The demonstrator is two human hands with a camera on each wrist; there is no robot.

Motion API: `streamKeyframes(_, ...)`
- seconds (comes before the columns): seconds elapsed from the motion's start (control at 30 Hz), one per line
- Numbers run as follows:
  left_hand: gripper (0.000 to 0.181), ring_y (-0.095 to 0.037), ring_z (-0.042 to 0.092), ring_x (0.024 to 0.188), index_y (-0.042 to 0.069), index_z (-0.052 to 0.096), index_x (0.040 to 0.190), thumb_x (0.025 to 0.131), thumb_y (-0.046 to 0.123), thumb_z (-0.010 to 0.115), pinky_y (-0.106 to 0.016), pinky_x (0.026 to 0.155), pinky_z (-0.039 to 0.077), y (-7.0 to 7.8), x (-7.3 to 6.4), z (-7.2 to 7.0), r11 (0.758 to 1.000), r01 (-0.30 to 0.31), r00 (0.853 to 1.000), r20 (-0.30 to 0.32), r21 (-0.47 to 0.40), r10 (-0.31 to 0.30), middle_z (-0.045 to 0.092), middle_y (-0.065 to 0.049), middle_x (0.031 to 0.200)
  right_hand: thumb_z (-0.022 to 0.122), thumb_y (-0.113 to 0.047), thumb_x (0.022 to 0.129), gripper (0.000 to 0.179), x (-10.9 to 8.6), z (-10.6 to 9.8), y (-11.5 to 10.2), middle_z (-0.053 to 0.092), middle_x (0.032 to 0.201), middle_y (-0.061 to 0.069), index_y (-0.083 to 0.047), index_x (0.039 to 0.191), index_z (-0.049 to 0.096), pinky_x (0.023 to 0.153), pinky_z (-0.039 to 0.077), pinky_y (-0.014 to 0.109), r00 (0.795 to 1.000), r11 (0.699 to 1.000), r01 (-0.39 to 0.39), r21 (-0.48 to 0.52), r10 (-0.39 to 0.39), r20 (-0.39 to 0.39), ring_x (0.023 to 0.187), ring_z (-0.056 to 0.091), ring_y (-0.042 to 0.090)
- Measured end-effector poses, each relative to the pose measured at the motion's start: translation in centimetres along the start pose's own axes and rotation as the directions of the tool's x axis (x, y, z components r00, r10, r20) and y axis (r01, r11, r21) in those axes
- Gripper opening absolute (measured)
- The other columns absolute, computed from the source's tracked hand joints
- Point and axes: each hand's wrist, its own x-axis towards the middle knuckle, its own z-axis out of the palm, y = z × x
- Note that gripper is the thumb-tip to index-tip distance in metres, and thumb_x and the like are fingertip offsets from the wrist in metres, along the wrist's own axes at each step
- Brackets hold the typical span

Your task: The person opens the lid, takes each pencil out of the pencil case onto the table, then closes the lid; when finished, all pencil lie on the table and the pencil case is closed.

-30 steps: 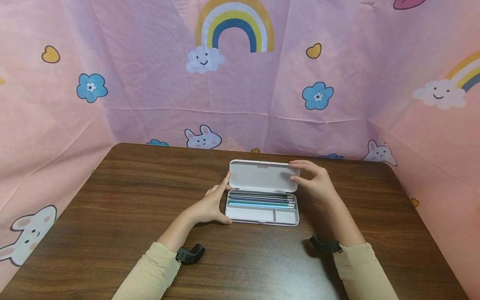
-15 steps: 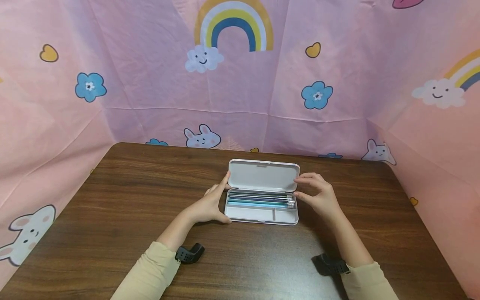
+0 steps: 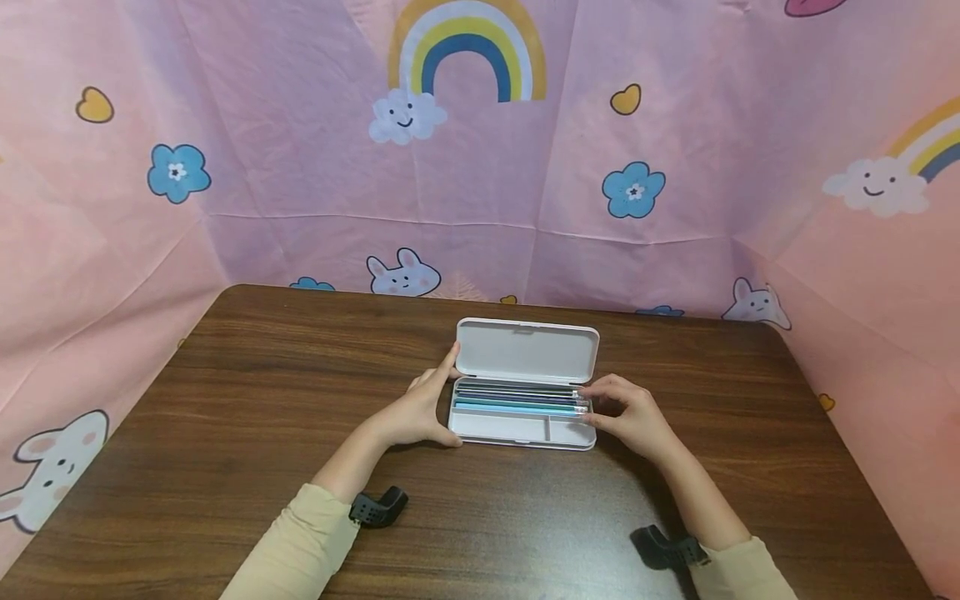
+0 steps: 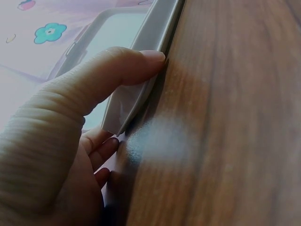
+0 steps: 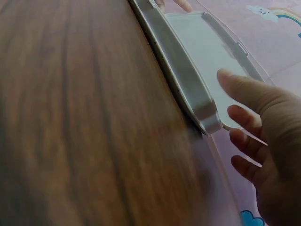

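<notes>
A white pencil case (image 3: 491,429) lies with its lid (image 3: 525,350) raised behind it. In its rear compartment lie several pencils (image 3: 517,398), dark and light blue, their ends toward the right. My left hand (image 3: 416,414) holds the case's left end: the thumb presses the front wall, as the left wrist view shows, and the index finger reaches to the lid's edge. My right hand (image 3: 633,419) is at the right end, with thumb and fingers apart over the pencil ends. From the head view I cannot tell whether the fingertips touch the pencils.
The case rests on a brown wooden table (image 3: 300,350). Pink patterned cloth (image 3: 300,125) hangs behind the table and along both sides. A small divider (image 3: 549,428) splits the case's front section. Each wrist wears a black camera mount (image 3: 380,507).
My right hand has come down from the lid's right edge toward the pencil ends, moving nearer to me. My left hand and the case have stayed in place.
</notes>
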Motion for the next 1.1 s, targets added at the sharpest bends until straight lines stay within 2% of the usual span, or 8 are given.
streamKeyframes(0.17,0.143,-0.025,0.026,0.132,0.032,-0.014,0.152,0.058,0.024,0.093,-0.056,0.105,0.017,0.0,0.0,0.1,1.000,0.006,1.000,0.003,0.003,-0.006,0.041,-0.001,0.139,0.082,0.001,0.070,0.029,-0.4,0.6,2.8,0.066,0.095,0.007,-0.004,0.098,0.074,0.069,0.045,0.033,0.999,0.999,-0.035,-0.032,0.036,0.005,0.080,0.056,0.026)
streamKeyframes(0.27,0.143,-0.025,0.025,0.132,0.033,-0.015,0.152,0.058,0.024,0.093,-0.055,0.105,0.018,-0.1,0.0,0.1,1.000,0.011,1.000,0.005,0.005,-0.011,0.040,-0.001,0.140,0.083,-0.003,0.071,0.027,-0.5,0.7,3.3,0.066,0.095,0.000,-0.009,0.096,0.075,0.068,0.044,0.030,0.999,0.998,-0.050,-0.042,0.051,0.009,0.079,0.053,0.020)
streamKeyframes(0.43,0.142,-0.025,0.025,0.132,0.035,-0.014,0.152,0.059,0.023,0.092,-0.055,0.105,0.019,-0.2,0.0,0.1,1.000,0.025,1.000,0.007,-0.004,-0.025,0.039,0.000,0.139,0.082,-0.003,0.073,0.023,-0.4,0.8,3.2,0.063,0.093,-0.003,-0.010,0.094,0.076,0.066,0.043,0.028,0.999,0.998,-0.050,-0.046,0.051,0.014,0.077,0.051,0.015)
streamKeyframes(0.67,0.142,-0.026,0.025,0.132,0.036,-0.014,0.151,0.059,0.024,0.092,-0.056,0.105,0.019,-0.2,0.1,0.1,1.000,0.023,1.000,0.008,-0.006,-0.023,0.039,0.000,0.139,0.082,-0.005,0.073,0.020,-0.3,1.0,2.9,0.058,0.088,-0.002,-0.011,0.090,0.075,0.062,0.039,0.028,0.998,0.995,-0.058,-0.081,0.060,0.019,0.073,0.045,0.015)
streamKeyframes(1.1,0.141,-0.026,0.025,0.132,0.034,-0.014,0.152,0.059,0.024,0.092,-0.057,0.105,0.018,-0.3,0.0,0.1,1.000,0.011,1.000,0.009,-0.008,-0.011,0.039,-0.001,0.139,0.080,-0.009,0.077,0.012,0.0,1.0,2.5,0.053,0.079,-0.004,-0.013,0.085,0.073,0.062,0.038,0.028,0.981,0.980,-0.167,-0.110,0.176,0.080,0.072,0.045,0.015)
